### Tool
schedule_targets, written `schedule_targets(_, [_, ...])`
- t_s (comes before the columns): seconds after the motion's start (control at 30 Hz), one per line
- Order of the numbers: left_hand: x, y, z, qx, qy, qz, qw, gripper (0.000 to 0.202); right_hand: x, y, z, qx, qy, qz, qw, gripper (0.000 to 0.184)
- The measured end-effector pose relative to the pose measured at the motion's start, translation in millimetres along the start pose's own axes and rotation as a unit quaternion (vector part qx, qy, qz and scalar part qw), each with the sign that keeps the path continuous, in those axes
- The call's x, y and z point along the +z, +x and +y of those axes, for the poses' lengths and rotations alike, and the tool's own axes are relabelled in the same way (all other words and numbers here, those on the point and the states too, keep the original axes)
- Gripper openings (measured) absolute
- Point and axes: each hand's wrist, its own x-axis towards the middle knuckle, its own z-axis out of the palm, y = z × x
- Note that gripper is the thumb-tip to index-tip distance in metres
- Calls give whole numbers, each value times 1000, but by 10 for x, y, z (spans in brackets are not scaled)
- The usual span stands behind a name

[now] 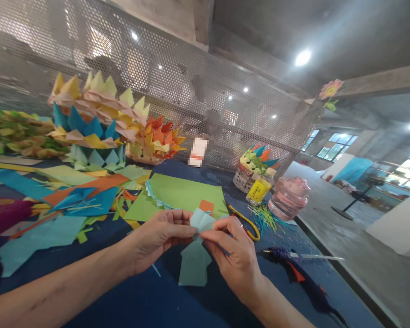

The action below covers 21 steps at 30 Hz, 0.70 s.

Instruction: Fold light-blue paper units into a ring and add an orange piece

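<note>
Between my two hands is a small piece of light blue paper with a crease down it. My left hand pinches its left edge with thumb and fingertips. On the right edge, my right hand pinches it the same way; a ring shows on one finger. Below lies a light blue paper cutout on the dark blue tabletop; whether it touches the held piece cannot be made out. Just behind are a green sheet, a small orange paper square and a thin braided blue paper strip.
Yellow-handled scissors and a glue gun lie to the right. Beyond stand a yellow-labelled bottle, a pink jar and a small woven basket. Folded-paper baskets and coloured scraps fill the left.
</note>
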Motion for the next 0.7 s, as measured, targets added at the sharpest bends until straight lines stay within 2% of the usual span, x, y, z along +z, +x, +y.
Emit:
schedule_targets(0.17, [31, -4, -15, 13, 12, 17, 1000, 25, 10, 27, 6, 6, 11, 7, 1000, 13])
schedule_targets(0.33, [36, 18, -55, 42, 51, 28, 997, 27, 40, 27, 6, 79, 23, 10, 997, 2])
schedule_targets(0.47, [37, 17, -67, 51, 63, 16, 997, 23, 53, 36, -33, 120, 19, 12, 992, 5])
schedule_targets(0.7, [90, -14, -52, 41, 59, 39, 997, 24, 56, 42, -90, 126, 27, 12, 992, 8])
